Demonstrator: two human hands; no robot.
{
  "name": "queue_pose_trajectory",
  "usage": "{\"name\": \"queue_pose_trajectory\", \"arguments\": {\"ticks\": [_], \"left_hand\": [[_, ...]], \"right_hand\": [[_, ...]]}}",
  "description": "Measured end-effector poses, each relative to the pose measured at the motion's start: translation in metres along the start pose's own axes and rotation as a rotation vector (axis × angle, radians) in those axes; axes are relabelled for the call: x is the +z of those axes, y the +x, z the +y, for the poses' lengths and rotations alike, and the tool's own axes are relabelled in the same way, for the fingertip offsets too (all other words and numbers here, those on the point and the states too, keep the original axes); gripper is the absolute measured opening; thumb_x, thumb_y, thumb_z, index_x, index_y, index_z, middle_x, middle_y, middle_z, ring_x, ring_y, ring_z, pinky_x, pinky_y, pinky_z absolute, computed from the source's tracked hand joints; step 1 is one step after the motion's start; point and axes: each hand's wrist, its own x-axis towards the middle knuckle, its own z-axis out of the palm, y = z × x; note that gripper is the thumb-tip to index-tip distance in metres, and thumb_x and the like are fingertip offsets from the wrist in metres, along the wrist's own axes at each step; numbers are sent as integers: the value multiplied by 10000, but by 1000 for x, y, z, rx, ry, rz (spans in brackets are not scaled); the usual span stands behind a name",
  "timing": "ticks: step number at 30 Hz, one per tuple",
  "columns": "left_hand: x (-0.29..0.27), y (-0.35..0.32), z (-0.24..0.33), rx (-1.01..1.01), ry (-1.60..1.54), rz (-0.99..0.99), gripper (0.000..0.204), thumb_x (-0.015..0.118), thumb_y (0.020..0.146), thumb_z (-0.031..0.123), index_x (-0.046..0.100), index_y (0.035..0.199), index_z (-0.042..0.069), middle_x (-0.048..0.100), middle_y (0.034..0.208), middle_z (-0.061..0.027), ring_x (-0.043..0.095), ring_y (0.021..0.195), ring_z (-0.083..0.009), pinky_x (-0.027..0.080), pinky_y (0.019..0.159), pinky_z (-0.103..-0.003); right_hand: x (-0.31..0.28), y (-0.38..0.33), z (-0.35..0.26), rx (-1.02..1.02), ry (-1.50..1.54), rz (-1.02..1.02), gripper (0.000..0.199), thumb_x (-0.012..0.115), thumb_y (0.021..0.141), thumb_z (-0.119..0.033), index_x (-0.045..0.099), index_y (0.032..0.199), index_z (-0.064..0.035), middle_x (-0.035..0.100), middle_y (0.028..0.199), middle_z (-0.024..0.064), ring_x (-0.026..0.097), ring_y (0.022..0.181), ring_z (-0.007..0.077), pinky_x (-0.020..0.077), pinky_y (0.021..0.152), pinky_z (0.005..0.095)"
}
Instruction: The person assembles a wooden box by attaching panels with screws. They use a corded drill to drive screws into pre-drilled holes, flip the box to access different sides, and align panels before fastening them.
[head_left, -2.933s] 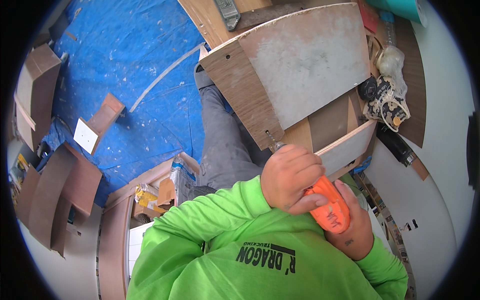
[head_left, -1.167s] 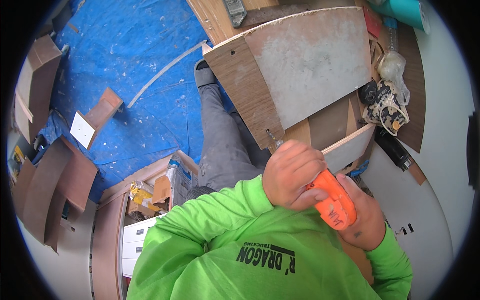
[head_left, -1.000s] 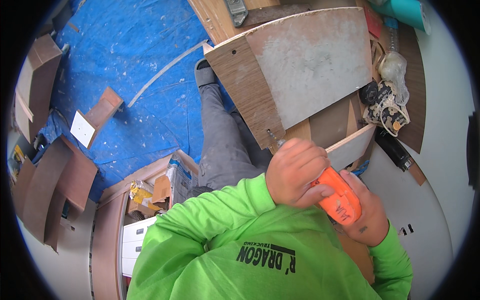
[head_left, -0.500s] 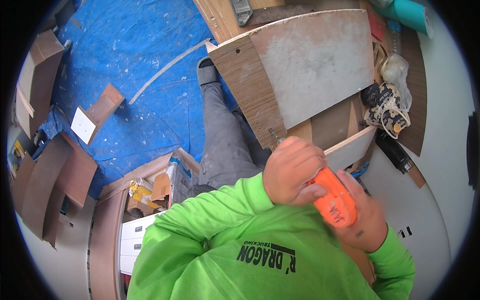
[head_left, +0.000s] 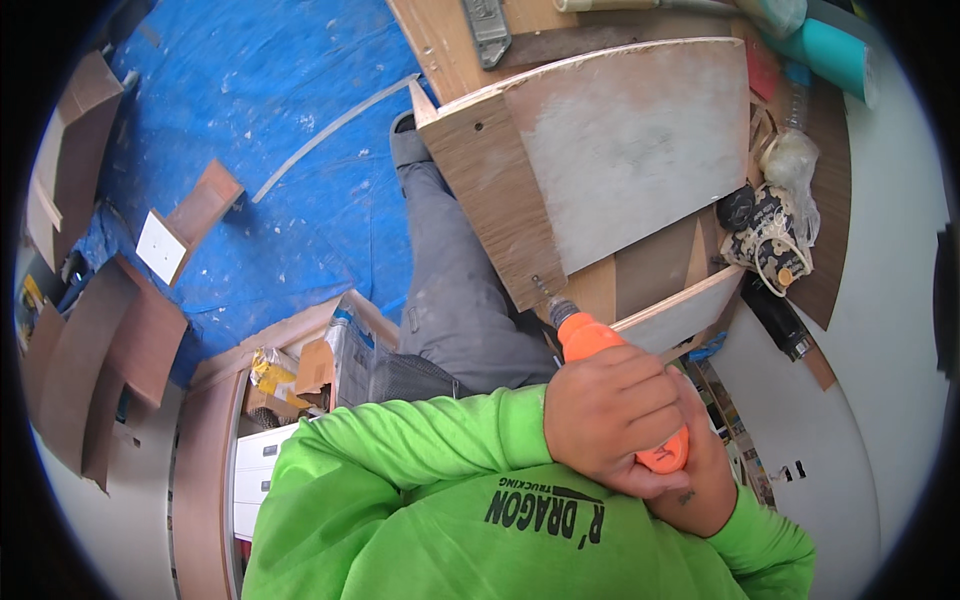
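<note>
I hold an orange power drill [head_left: 590,339] pointed up and left. Its bit [head_left: 540,286] meets the lower end of a brown wood-grain strip [head_left: 492,195] on a box-like wooden piece; how deep it is in, I cannot tell. Over the back of the drill's body, my left hand [head_left: 615,415] is wrapped with its fingers curled. My right hand [head_left: 703,470] is closed round the drill's rear from the right, its fingers mostly hidden by the left hand. A dark round hole [head_left: 478,127] shows near the strip's far end. Beside the strip lies a whitish, patchy panel [head_left: 630,140].
Blue sheeting [head_left: 270,90] covers the floor at the left, with a small wood offcut [head_left: 205,205] on it. Curved wooden pieces [head_left: 95,350] stand at the far left. To the right are a black bottle [head_left: 778,318] and a patterned pouch [head_left: 765,235]. White drawers [head_left: 262,470] stand at lower left.
My left hand has slid from the drill's front back over its body, uncovering the chuck and orange housing. The right hand is now more covered by the left. The view has shifted slightly.
</note>
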Motion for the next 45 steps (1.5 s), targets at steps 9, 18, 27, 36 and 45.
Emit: {"name": "queue_pose_trajectory", "arguments": {"ticks": [9,18,27,36,45], "left_hand": [[-7,2,-4,13,-45,-5,479,768,788,465,682,834,-4,641,816,-118,657,722,-295,571,686,-401],[-7,0,-3,27,-40,41,490,756,796,481,687,831,-2,659,806,-119,685,734,-298,595,717,-412],[-4,-1,-4,42,-33,66,493,746,802,485,683,834,-3,664,803,-124,689,716,-309,599,706,-419],[-4,-5,-5,72,-30,73,508,729,824,499,679,839,-7,674,814,-133,695,729,-315,600,712,-421],[-5,-7,-5,80,-26,87,530,724,828,515,686,856,-13,679,813,-141,695,728,-324,602,727,-432]], "right_hand": [[-4,6,-8,-18,45,-33,1011,775,779,-127,180,1562,108,678,1154,270,713,951,432,572,809,438],[-5,9,-12,-23,27,-50,1025,786,777,-150,176,1557,112,673,1173,273,713,956,436,576,799,438],[-2,10,-8,-51,18,-25,1011,798,773,-156,210,1552,112,636,1251,276,709,951,430,575,796,437],[-1,8,-7,-86,-32,-31,1004,803,772,-161,227,1550,110,642,1192,272,701,915,414,570,782,434],[-5,9,-14,-50,-51,-78,1004,801,776,-174,224,1545,118,625,1230,277,689,990,405,567,829,425]]}}
